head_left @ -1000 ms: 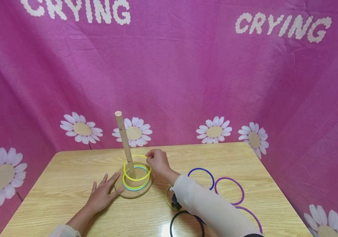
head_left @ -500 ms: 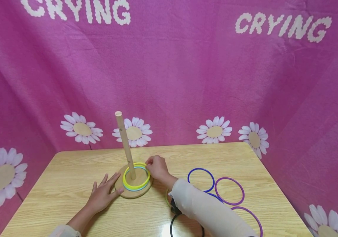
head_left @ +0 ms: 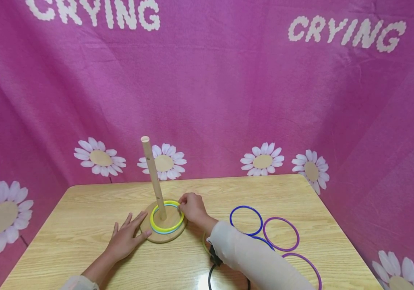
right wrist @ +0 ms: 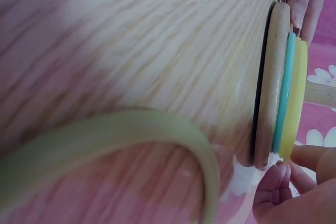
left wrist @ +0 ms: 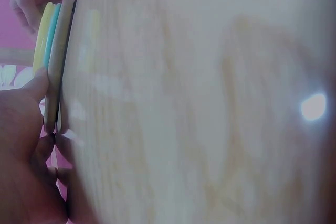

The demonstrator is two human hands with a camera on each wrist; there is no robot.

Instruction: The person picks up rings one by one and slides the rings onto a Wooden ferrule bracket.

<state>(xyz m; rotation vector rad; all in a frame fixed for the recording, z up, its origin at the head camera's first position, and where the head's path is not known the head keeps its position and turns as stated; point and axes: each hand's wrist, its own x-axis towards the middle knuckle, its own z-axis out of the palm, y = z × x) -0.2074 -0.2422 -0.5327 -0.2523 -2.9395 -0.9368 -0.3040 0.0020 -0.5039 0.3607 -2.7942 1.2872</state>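
Observation:
A wooden ring-toss stand has a round base (head_left: 160, 240) and an upright peg (head_left: 152, 171). Around the peg's foot lies a light blue ring (right wrist: 285, 93), with two yellow rings (right wrist: 298, 93) stacked over it. My right hand (head_left: 193, 207) pinches the upper yellow ring at its right edge, thumb and fingertips close against it in the right wrist view. Spread and flat, my left hand (head_left: 123, 241) rests at the left of the base, fingertips and thumb touching its rim. The left wrist view shows that thumb (left wrist: 39, 82) beside the stacked rings.
Right of the stand lie a blue ring (head_left: 246, 206), a purple ring (head_left: 297, 237), a second purple ring (head_left: 312, 268), another blue ring (head_left: 265, 240) and a black ring (head_left: 210, 278). An olive-green ring (right wrist: 131, 127) is partly hidden under my right forearm. Behind the table hangs a pink curtain (head_left: 207, 100).
My right hand has lowered the upper yellow ring down the peg onto the other yellow ring, moving slightly down and toward me. My left hand has stayed at the base.

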